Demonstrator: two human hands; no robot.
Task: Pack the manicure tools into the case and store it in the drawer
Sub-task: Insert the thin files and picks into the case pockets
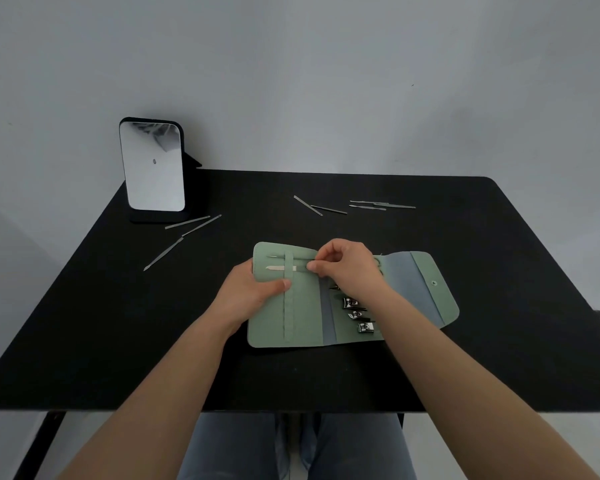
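1. Packing is partway, as I read it: green case (305, 306) lies unfolded on the black worktop (118, 323), just in front of me.
2. Stowed: two slim tools under the elastic strap (289, 299) on the left panel, three nail clippers (357, 315) on the middle panel.
3. Left hand (253, 292) grips the case's left edge, thumb pressed on top.
4. Right hand (347, 268) pinches the end of a slim tool (281, 268) at the strap.
5. Left to pack: three loose tools (184, 233) by the mirror (153, 164), four or so more (357, 206) far right.
6. Case not folded; no drawer in view.
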